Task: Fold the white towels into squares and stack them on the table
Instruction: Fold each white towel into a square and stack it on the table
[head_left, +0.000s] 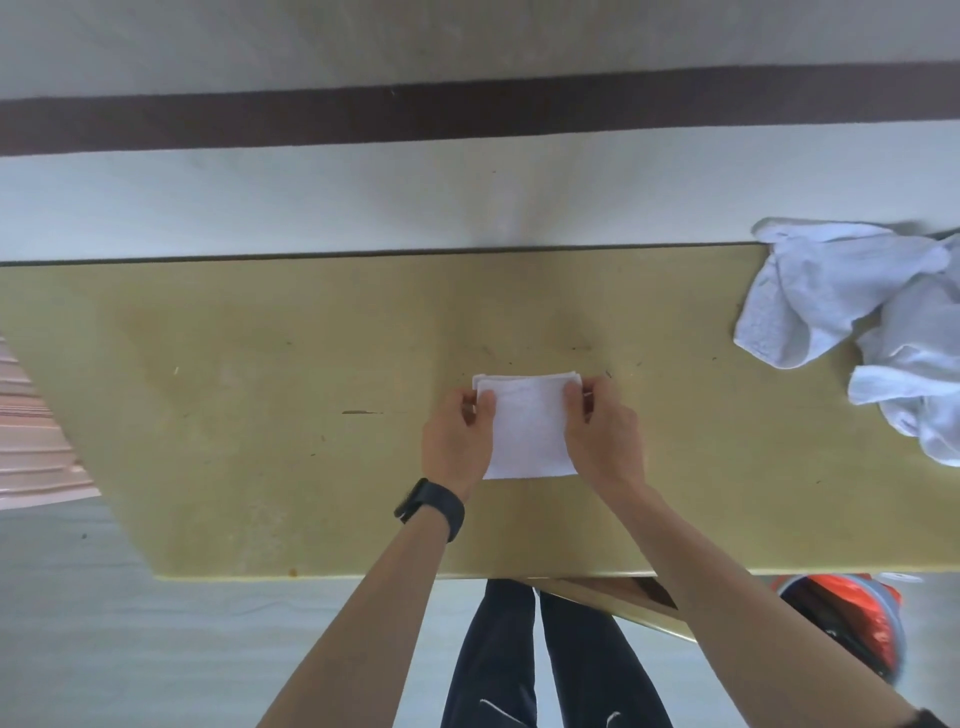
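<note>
I see left hand (457, 441), right hand (605, 441) fingers (571, 400) pinching towel (530, 436) far corners, near square; crumpled heap (831, 312) unfolded on worktop (260, 415); no stack yet.

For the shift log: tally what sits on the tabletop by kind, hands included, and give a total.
Folded white towel: 1
Heap of crumpled white towels: 1 (the towels within it cannot be counted)
Hands: 2, left hand and right hand, each pinching a far corner of the folded one
Total: 4
</note>
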